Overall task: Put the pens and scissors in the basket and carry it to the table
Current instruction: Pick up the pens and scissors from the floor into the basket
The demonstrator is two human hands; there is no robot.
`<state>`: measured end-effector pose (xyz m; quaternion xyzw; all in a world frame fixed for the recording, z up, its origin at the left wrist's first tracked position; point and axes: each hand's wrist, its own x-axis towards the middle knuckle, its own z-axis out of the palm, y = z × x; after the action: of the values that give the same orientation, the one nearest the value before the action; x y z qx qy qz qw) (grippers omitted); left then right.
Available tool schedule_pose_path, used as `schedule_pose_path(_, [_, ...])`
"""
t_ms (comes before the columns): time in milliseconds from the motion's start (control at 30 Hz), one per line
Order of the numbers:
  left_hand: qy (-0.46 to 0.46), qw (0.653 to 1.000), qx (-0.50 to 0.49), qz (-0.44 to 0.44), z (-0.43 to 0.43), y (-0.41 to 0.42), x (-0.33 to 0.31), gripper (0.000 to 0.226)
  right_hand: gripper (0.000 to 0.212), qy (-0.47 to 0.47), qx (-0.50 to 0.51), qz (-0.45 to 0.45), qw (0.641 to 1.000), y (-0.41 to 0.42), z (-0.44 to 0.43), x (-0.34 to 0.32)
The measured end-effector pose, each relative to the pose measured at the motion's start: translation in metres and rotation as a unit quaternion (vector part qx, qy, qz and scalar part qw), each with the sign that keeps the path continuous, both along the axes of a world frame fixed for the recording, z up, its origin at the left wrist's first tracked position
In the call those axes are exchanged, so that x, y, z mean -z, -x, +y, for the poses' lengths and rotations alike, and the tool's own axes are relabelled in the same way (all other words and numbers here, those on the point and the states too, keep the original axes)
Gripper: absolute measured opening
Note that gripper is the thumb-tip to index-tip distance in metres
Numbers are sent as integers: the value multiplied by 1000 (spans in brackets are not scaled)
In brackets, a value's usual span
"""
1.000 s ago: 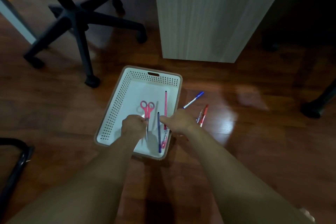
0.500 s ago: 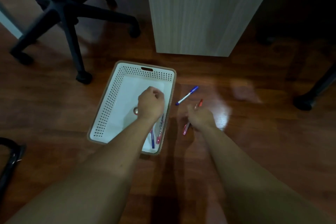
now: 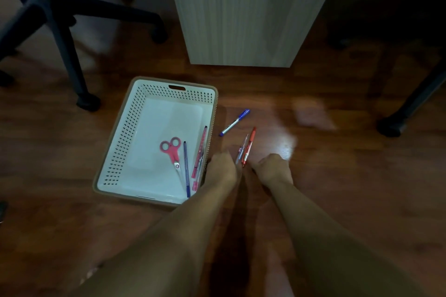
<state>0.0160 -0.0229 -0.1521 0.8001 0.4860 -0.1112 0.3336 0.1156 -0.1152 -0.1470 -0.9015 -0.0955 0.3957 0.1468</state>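
A white perforated basket (image 3: 120, 128) sits on the wooden floor. Inside lie pink scissors (image 3: 171, 149), a dark blue pen (image 3: 186, 169) and pink pens (image 3: 200, 152) along its right wall. On the floor to its right are a blue-capped pen (image 3: 234, 122), a clear pen (image 3: 242, 148) and a red pen (image 3: 249, 146) side by side. My left hand (image 3: 223, 169) is just outside the basket's right wall, fingers pinched at the clear pen's near end. My right hand (image 3: 272, 167) has its fingers curled on the red pen's near end.
A light wood cabinet panel (image 3: 241, 12) stands on the floor behind the basket. An office chair's black wheeled base (image 3: 60, 19) is at the back left. Another dark chair leg with a caster (image 3: 395, 125) is at the right.
My left hand has come out of the basket, leaving the scissors inside, and moved right to the clear pen. My right hand has shifted slightly right at the red pen.
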Motion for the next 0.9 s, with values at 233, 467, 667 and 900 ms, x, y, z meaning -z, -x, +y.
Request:
schedule_pose_path(233, [-15,1000,16,9,-5,4,9,21,85,-7,-21,-63,998,1,3,35])
schedule_pose_path(467, [56,998,-17,21,-5,2,-2,37,70,3,9,-21,1000,5,7,2])
schedule_pose_path(667, [80,993,-57,-65,14,-19,-51,25,62,-29,0,25,999,-12,3,4])
schedule_pose_path(900, [13,983,-146,-109,84,1,-101,31,36,-242,93,42,965,-10,44,-27])
